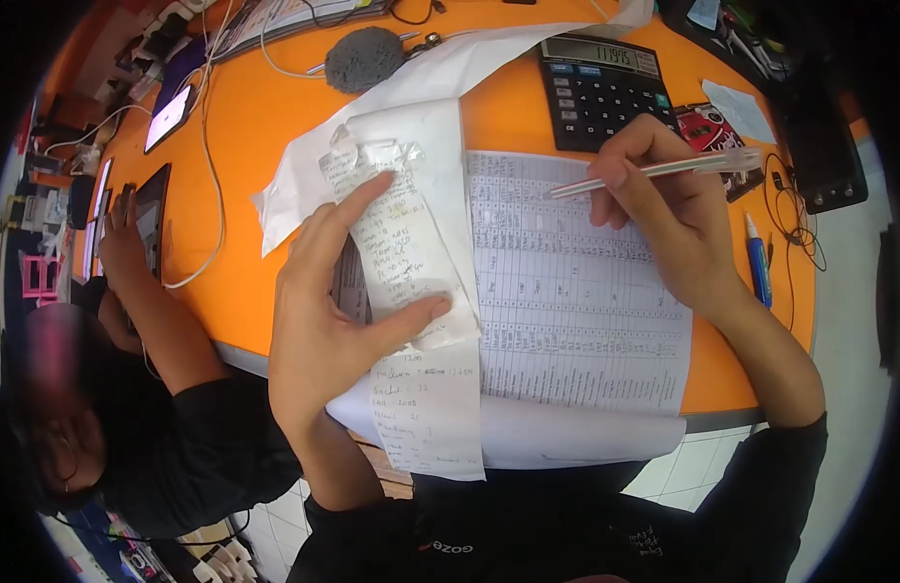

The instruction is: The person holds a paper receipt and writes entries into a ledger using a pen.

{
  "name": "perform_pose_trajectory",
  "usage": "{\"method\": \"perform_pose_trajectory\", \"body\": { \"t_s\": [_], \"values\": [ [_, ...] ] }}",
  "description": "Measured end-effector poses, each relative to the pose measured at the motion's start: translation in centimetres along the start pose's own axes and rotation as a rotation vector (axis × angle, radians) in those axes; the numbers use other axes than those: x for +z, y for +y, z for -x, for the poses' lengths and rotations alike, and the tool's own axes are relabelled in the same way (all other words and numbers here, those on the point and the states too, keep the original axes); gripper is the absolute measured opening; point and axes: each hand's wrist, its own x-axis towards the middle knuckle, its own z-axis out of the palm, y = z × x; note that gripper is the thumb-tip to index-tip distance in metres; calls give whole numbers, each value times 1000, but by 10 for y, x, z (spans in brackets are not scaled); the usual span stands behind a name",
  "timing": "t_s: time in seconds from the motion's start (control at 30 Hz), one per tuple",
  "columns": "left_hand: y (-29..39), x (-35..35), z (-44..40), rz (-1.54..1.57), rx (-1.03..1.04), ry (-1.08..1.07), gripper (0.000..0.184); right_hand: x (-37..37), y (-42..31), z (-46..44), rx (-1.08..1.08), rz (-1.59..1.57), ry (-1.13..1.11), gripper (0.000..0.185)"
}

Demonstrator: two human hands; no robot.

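My left hand (314,325) lies over a long handwritten paper strip (416,248), its thumb and index finger spread wide on the paper. The strip runs down past the table's front edge. Between the fingers of my right hand (673,219) is a slim pen (685,167), its tip pointing left just over a printed table sheet (576,291). Rows and columns fill that sheet, with handwriting in some cells. Whether the tip touches the paper I cannot tell. A black calculator (605,95) stands beyond the sheet, its display reading about 111975.
On the orange table (241,146) are a grey fuzzy ball (363,59), a phone (168,119), a blue marker (758,260), a red-and-black packet (707,128) and cables. A black device (824,155) stands at the right. Another person's hand (125,233) rests at a laptop on the left.
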Motion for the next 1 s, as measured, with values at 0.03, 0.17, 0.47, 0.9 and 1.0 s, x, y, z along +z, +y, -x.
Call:
{"method": "perform_pose_trajectory", "body": {
  "t_s": [0.03,0.17,0.47,0.9,1.0],
  "values": [
    [0,0,1,-7,-18,-6,93,-1,1,0,-6,2,4,21],
    [-1,1,1,3,-36,-8,93,-2,0,0,46,30,13,16],
    [-1,0,1,9,-38,-19,94,-2,-1,1,52,171,-1,22],
    [1,0,1,39,-45,-22,95,-2,-2,0,57,245,-53,21],
    [1,0,2,44,-57,-25,95,-1,-1,0,62,226,-47,21]
  ]
}}
